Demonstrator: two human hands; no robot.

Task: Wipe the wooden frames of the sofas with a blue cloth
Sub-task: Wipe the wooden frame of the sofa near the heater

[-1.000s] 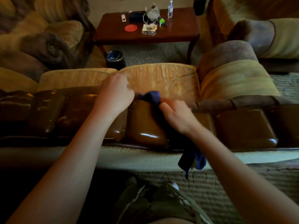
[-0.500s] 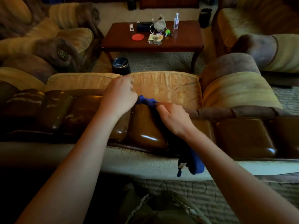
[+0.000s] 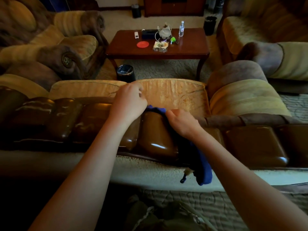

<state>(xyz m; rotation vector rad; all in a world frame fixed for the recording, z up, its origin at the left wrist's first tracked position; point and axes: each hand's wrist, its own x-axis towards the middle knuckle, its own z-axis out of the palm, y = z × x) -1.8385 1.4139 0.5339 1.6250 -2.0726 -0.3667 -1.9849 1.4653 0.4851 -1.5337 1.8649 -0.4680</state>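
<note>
Person stands behind the sofa, leaning over its glossy wooden frame [image 3: 156, 137], both arms extended forward.

Left hand [image 3: 128, 104]: fingers curled shut at the top edge of the frame, apparently pinching the far end of the blue cloth [image 3: 204, 172]; the actual contact is hidden under the knuckles, so the hold is a judgement. Right hand [image 3: 182, 122]: fingers closed down on the cloth just beside the left hand, pressing it onto the carved panel. The cloth runs between the two hands over the top edge, passes under the right wrist, and hangs loose below the right forearm against the pale back of the sofa.

Change over the last second: the hands have drawn a little closer together and sit slightly further over the frame's top edge; less blue shows between them. The hanging tail has swung little. The view has tipped up, so more of the room beyond the hands is visible.

Reading: cloth is being pulled taut across one panel for a back-and-forth rub in the groove. Only this panel is under the cloth; panels left and right of the hands look untouched at this moment. Task judged early to mid.

Beyond the hands: seat cushion [image 3: 175, 95], then a low wooden surface [image 3: 188, 47] carrying small items.
</note>
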